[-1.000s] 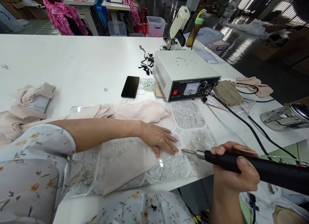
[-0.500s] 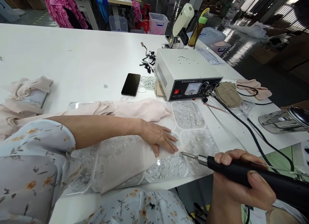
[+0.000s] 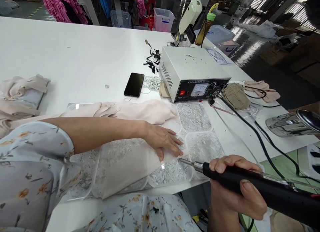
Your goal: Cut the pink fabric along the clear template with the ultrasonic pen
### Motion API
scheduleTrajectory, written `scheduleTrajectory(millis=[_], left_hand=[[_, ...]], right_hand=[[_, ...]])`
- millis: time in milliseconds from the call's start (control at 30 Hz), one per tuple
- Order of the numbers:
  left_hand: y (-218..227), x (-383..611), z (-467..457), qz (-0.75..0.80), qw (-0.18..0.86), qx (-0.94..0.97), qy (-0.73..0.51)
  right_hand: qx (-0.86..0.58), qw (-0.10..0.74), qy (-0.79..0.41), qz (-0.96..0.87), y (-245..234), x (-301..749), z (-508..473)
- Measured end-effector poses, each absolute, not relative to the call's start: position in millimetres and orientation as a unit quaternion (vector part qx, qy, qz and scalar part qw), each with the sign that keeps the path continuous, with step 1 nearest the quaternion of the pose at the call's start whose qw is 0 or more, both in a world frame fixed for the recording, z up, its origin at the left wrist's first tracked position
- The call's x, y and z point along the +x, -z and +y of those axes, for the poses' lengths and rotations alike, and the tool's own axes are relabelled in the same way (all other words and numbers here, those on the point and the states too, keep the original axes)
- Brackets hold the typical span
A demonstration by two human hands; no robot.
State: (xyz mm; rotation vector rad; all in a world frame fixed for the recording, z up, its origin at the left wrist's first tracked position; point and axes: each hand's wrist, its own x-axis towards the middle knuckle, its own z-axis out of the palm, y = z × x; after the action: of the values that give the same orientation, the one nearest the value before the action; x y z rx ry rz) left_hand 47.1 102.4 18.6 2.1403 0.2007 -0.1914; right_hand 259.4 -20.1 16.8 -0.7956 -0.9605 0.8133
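Observation:
My left hand [image 3: 163, 140] lies flat, fingers stretched out, pressing a pale pink fabric piece [image 3: 130, 158] onto a clear compartment tray [image 3: 200, 147] filled with small white beads. My right hand [image 3: 232, 188] is wrapped round a black wand-shaped tool [image 3: 252, 187]. Its thin metal tip [image 3: 185, 162] sits just below my left fingertips, at the fabric's edge over the beads. A black cable [image 3: 252, 132] runs from the tool's side toward a white control box [image 3: 193, 74] with a dial and a red switch.
A black phone [image 3: 134, 84] and a coil of white cord [image 3: 152, 83] lie beside the box. Black scraps [image 3: 152, 60], a handheld cutter [image 3: 187, 20] and a bottle [image 3: 203, 27] stand behind it. More pink fabric [image 3: 17, 94] is piled at left. A chrome object [image 3: 292, 122] rests at right.
My right hand has brought the tool leftward and slightly lower, so its tip is nearer my left fingers. My left hand has stayed flat on the fabric.

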Motion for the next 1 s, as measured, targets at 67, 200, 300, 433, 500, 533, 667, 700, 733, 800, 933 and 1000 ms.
scheduleTrajectory(millis=[67, 200, 300, 433, 500, 533, 667, 700, 733, 800, 933, 1000], left_hand=[[-17.8, 47.2, 102.7, 0.095, 0.491, 0.864, 0.065], [-14.4, 46.3, 103.7, 0.090, 0.509, 0.855, 0.047], [-13.4, 45.7, 104.2, 0.093, 0.527, 0.844, 0.039], [-14.0, 45.6, 104.3, 0.106, 0.552, 0.826, 0.027], [-13.9, 45.6, 104.4, 0.104, 0.556, 0.824, 0.028], [-13.6, 45.6, 104.5, 0.104, 0.556, 0.824, 0.029], [-12.5, 45.1, 104.8, 0.092, 0.534, 0.840, 0.035], [-12.4, 45.0, 104.8, 0.084, 0.526, 0.845, 0.040], [-12.5, 44.9, 104.8, 0.078, 0.520, 0.849, 0.044], [-13.0, 45.0, 104.7, 0.074, 0.514, 0.853, 0.050], [-13.0, 45.2, 104.6, 0.078, 0.515, 0.851, 0.063], [-12.5, 45.1, 104.6, 0.071, 0.516, 0.851, 0.060]], right_hand=[[-0.365, 0.732, -0.373, -0.439, -16.1, 258.9, -19.6], [-0.360, 0.728, -0.377, -0.444, -15.0, 257.5, -19.2], [-0.364, 0.725, -0.382, -0.443, -12.9, 257.8, -19.1], [-0.365, 0.726, -0.384, -0.438, -11.0, 258.9, -18.5], [-0.366, 0.723, -0.383, -0.442, -11.7, 259.1, -17.9], [-0.366, 0.722, -0.382, -0.445, -12.2, 259.2, -17.6], [-0.354, 0.725, -0.382, -0.451, -14.6, 258.3, -16.8], [-0.351, 0.726, -0.382, -0.452, -14.9, 257.7, -16.8], [-0.350, 0.727, -0.382, -0.451, -15.1, 257.0, -16.8], [-0.352, 0.727, -0.383, -0.449, -15.3, 255.2, -16.9], [-0.358, 0.723, -0.380, -0.452, -14.8, 253.1, -17.1], [-0.357, 0.721, -0.380, -0.457, -14.4, 253.3, -17.2]])
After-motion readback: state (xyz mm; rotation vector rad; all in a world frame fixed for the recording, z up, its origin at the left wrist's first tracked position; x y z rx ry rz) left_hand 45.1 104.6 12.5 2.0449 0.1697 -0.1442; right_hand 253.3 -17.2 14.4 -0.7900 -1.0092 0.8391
